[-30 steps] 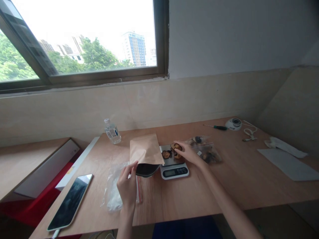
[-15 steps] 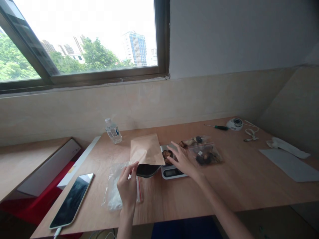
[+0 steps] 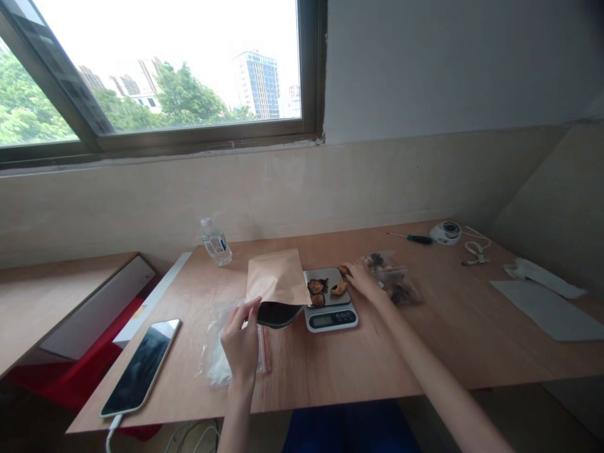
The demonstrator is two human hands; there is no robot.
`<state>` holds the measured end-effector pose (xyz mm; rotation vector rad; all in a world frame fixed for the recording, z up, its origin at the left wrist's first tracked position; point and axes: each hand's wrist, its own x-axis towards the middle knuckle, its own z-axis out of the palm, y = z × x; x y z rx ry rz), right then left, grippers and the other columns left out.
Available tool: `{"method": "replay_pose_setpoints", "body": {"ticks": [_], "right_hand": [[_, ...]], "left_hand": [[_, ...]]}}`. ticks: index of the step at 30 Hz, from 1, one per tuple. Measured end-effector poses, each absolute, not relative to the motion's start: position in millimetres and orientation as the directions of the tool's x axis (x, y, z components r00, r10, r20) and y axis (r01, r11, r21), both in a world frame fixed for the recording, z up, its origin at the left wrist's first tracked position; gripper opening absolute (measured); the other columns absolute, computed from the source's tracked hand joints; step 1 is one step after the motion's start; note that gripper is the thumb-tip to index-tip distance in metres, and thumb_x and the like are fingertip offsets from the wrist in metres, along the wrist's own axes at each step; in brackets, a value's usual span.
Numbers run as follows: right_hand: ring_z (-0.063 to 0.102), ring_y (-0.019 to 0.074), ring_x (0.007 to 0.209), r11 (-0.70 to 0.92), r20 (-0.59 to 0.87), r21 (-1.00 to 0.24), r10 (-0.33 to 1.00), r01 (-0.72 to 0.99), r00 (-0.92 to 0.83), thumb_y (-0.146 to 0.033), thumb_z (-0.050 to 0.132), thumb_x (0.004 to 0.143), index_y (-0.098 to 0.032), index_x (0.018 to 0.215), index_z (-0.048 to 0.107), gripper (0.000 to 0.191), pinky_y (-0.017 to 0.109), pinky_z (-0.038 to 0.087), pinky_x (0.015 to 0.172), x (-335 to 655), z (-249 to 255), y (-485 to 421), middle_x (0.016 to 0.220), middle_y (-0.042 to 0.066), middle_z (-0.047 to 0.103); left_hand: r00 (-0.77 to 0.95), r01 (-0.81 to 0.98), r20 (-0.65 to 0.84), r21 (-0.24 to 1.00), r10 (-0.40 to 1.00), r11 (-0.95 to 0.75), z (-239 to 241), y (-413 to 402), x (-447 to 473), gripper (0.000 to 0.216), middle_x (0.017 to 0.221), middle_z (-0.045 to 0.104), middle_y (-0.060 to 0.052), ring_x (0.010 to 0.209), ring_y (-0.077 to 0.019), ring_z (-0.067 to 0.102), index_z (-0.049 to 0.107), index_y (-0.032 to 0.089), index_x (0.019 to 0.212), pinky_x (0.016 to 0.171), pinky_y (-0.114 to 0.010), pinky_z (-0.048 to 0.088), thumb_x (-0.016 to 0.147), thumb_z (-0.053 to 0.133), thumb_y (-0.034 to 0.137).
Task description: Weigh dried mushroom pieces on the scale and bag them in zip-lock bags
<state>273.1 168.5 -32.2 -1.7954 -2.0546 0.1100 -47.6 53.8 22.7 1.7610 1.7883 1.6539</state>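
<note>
Left hand (image 3: 241, 336): grip pinching the open, brown paper pouch (image 3: 277, 277) beside the white, silver-topped digital scale (image 3: 336, 275), which bears shrivelled brown pieces (image 3: 318, 286). Right hand (image 3: 361, 281): at the scale's right edge, grip state indeterminable.

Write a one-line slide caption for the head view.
The left fingers grip an open tan pouch beside a digital scale bearing curled brown pieces, the right fingers at its far corner.
</note>
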Motion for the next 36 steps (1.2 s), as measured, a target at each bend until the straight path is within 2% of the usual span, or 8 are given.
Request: {"method": "replay_pose_setpoints", "body": {"ticks": [7,12,16,23,27,29,32,36], "right_hand": [[0.062,0.0161,0.091,0.215,0.271,-0.394,0.956,0.894,-0.11,-0.01,0.044,0.086,-0.016,0.093,0.067,0.025,0.025,0.043,0.084,271.7,-18.1,166.7,0.096,0.007,0.069],[0.058,0.0194,0.098,0.223,0.267,-0.398,0.956,0.89,-0.12,-0.004,0.053,0.076,-0.013,0.095,0.067,0.025,0.028,0.04,0.09,268.0,-26.2,161.8,0.101,0.011,0.065],[0.056,0.021,0.099,0.175,0.289,-0.431,0.956,0.885,-0.048,-0.003,0.051,0.076,-0.012,0.096,0.066,0.026,0.032,0.039,0.091,269.7,-33.8,161.1,0.103,0.014,0.062],[0.062,0.0167,0.086,0.132,0.356,-0.582,0.929,0.802,0.105,-0.005,0.044,0.079,-0.015,0.083,0.064,0.022,0.029,0.046,0.083,273.8,-28.7,163.6,0.089,0.008,0.068],[0.064,0.0164,0.086,0.175,0.407,-0.664,0.9,0.727,0.156,-0.015,0.046,0.082,-0.014,0.097,0.06,0.02,0.029,0.049,0.079,264.8,-14.6,155.1,0.094,0.009,0.068],[0.065,0.0166,0.086,0.235,0.387,-0.729,0.916,0.643,0.105,-0.018,0.05,0.081,-0.015,0.1,0.058,0.022,0.03,0.05,0.079,258.0,-7.5,148.7,0.095,0.008,0.069],[0.065,0.0176,0.087,0.277,0.344,-0.796,0.939,0.538,0.024,-0.019,0.055,0.078,-0.016,0.098,0.06,0.021,0.031,0.051,0.081,247.5,3.3,135.8,0.093,0.008,0.069],[0.063,0.0185,0.09,0.336,0.474,-0.78,0.868,0.528,0.148,-0.024,0.049,0.084,-0.017,0.093,0.062,0.017,0.034,0.049,0.084,225.3,25.8,104.4,0.097,0.009,0.067]], "left_hand": [[-0.332,0.615,0.566,0.736,0.755,-0.281,22.6,55.5,-49.6,0.021,0.082,0.068,0.0,0.069,-0.0139,0.061,0.07,0.025,0.092,0.065,-0.025,0.045,0.083,0.056,0.039],[-0.319,0.616,0.56,0.736,0.765,-0.281,24.5,55.2,-48.0,0.023,0.084,0.068,-0.001,0.074,-0.0157,0.063,0.07,0.025,0.09,0.066,-0.026,0.046,0.083,0.055,0.04],[-0.302,0.613,0.564,0.732,0.769,-0.296,25.0,53.3,-47.0,0.023,0.083,0.068,-0.002,0.074,-0.0159,0.063,0.07,0.024,0.091,0.066,-0.026,0.046,0.083,0.055,0.04],[-0.311,0.623,0.573,0.726,0.758,-0.293,25.0,51.7,-44.8,0.023,0.082,0.067,-0.002,0.074,-0.0155,0.062,0.07,0.024,0.09,0.065,-0.026,0.045,0.083,0.054,0.039],[-0.331,0.618,0.549,0.741,0.767,-0.264,25.4,52.6,-43.8,0.023,0.083,0.068,-0.002,0.074,-0.0151,0.063,0.07,0.024,0.091,0.066,-0.026,0.045,0.083,0.055,0.04],[-0.341,0.614,0.548,0.745,0.764,-0.261,25.5,53.7,-42.4,0.023,0.082,0.068,-0.002,0.074,-0.0151,0.063,0.07,0.024,0.09,0.066,-0.025,0.045,0.083,0.056,0.04],[-0.351,0.611,0.552,0.747,0.756,-0.262,26.2,54.9,-39.6,0.022,0.082,0.068,-0.001,0.073,-0.0148,0.062,0.071,0.024,0.089,0.064,-0.024,0.044,0.082,0.057,0.04],[-0.359,0.606,0.535,0.757,0.765,-0.244,27.5,53.7,-36.1,0.024,0.083,0.068,-0.002,0.072,-0.0148,0.062,0.07,0.023,0.089,0.063,-0.025,0.044,0.082,0.055,0.042]]}}
